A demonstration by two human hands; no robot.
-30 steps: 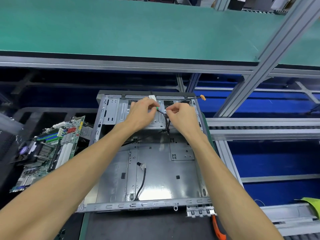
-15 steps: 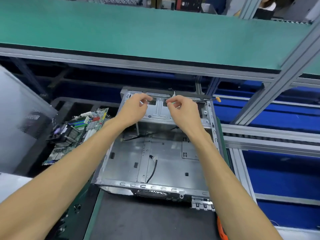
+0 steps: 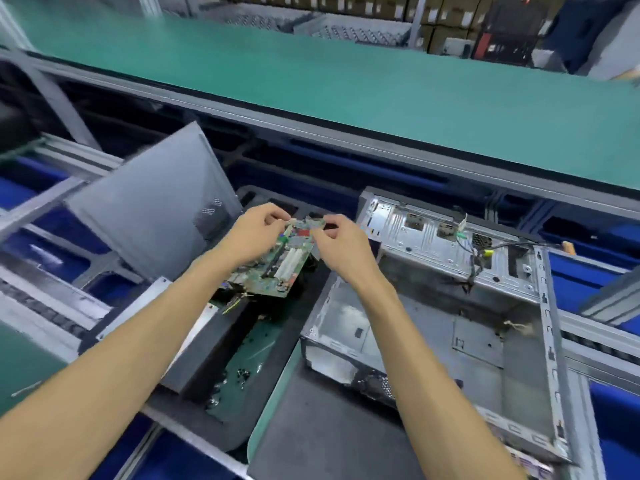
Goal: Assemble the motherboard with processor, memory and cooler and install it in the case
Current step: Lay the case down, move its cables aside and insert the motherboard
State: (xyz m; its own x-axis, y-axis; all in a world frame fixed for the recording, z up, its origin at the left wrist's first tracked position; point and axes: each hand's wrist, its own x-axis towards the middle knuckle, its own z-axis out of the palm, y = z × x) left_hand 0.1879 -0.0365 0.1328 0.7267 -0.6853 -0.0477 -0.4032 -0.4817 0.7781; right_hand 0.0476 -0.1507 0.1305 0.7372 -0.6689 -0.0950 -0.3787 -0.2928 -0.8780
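Note:
The green motherboard (image 3: 277, 265) with white slots lies tilted on the black tray, left of the case. My left hand (image 3: 254, 232) pinches its far left edge and my right hand (image 3: 341, 242) pinches its far right corner. My left forearm hides the board's near left part. The open grey metal case (image 3: 450, 327) lies on its side at the right, its bay holding only loose cables (image 3: 472, 261) at the far wall. The picture is blurred by head motion.
A grey case side panel (image 3: 152, 209) leans upright at the left. The black tray (image 3: 221, 386) holds small dark screws (image 3: 242, 374). A green-topped shelf (image 3: 346, 84) runs across the back on aluminium rails. Blue bins sit below the bench.
Both hands left the cables at the case's far wall and moved left to the motherboard, gripping its far edge. The view swung left, so the case now sits at the right.

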